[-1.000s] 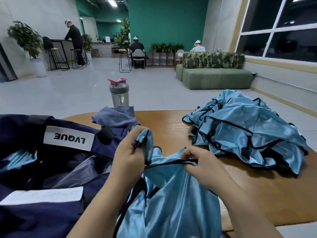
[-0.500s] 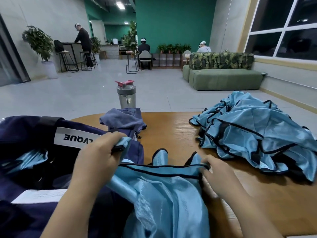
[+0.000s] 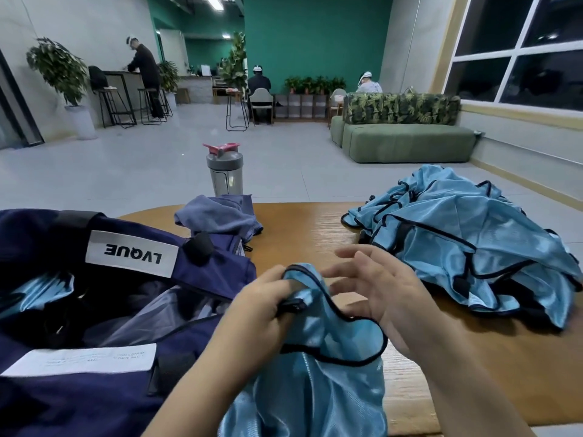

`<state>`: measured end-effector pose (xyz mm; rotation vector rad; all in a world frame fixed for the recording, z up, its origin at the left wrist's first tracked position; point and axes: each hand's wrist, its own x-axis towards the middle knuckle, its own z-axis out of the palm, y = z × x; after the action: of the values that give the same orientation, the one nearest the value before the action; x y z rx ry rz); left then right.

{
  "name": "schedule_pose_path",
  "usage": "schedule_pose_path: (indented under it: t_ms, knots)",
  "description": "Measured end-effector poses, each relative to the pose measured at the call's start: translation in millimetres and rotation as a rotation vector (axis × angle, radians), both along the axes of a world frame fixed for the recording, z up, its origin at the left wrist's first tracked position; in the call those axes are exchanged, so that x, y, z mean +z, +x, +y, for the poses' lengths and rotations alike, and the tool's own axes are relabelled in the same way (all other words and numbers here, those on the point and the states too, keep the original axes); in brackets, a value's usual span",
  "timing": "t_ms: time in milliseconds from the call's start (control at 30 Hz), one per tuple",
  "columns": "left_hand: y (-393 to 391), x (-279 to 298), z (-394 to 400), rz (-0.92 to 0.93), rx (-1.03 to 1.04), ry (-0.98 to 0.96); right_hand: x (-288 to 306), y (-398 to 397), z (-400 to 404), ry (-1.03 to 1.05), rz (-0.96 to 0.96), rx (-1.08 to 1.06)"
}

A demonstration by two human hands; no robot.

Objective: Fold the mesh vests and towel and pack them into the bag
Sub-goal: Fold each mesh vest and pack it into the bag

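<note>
A light blue mesh vest with black trim (image 3: 318,373) hangs over the near edge of the wooden bench (image 3: 303,234), its long axis running near to far, a strap loop pointing away. The left hand (image 3: 262,307) pinches that strap loop between curled fingers. The right hand (image 3: 375,288), fingers spread and relaxed, hovers just beside the vest, grasping nothing. Left lies the open navy fabric bag (image 3: 110,310); behind it a crumpled blue-grey towel (image 3: 220,216). Far right sits a heap of light blue vests (image 3: 467,244).

Single head-worn wide view; faces forward and down across the table (image 3: 309,228); hands close below; room far beyond.
</note>
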<state>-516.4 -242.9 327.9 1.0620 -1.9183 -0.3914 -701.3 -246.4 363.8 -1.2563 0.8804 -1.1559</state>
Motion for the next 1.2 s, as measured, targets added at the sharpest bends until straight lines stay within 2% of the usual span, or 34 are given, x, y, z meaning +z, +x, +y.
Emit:
schedule_pose_path:
  t_ms: [33, 100, 167, 267, 467, 567, 667, 733, 867, 967, 1033, 1100, 1200]
  knots:
    - [2, 3, 1, 0.067, 0.018, -0.035, -1, -2, -1, 0.023, 0.026, -0.045]
    - [3, 11, 5, 0.218, 0.030, -0.071, -6, -5, -2, 0.002, 0.259, -0.085]
    - [2, 19, 9, 0.312, 0.003, -0.072, -11, -4, -2, -0.053, 0.445, -0.009]
    - [1, 21, 10, 0.401, -0.102, -0.050, -10, 1, 1, -0.145, 0.530, 0.085]
    - [5, 14, 2, 0.391, -0.053, 0.043, -11, -2, -1, -0.162, 0.182, 0.033]
    - [11, 9, -1, 0.553, 0.018, 0.095, -8, -7, -2, -0.174, 0.003, -0.010]
    - [12, 14, 2, 0.789, 0.065, 0.276, -4, -10, -3, -0.174, -0.069, -0.086]
    - [12, 20, 7, 0.843, 0.006, 0.429, -2, -11, -2, -0.164, -0.076, -0.112]
    - [8, 31, 23, 0.669, -0.284, 0.596, 5, -11, 3, -0.276, 0.064, -0.136]
    - [-1, 38, 29, 0.450, -0.345, 0.549, 9, -14, 3, -0.318, 0.140, -0.099]
    - [-8, 39, 30, 0.388, -0.365, 0.529, 12, -16, 4, -0.326, 0.169, -0.053]
    - [-19, 42, 33, 0.498, -0.378, 0.559, 15, -18, 6, -0.313, 0.203, 0.016]
    - [-33, 46, 35, 0.825, -0.339, 0.655, 18, -18, 10, -0.278, 0.251, 0.092]
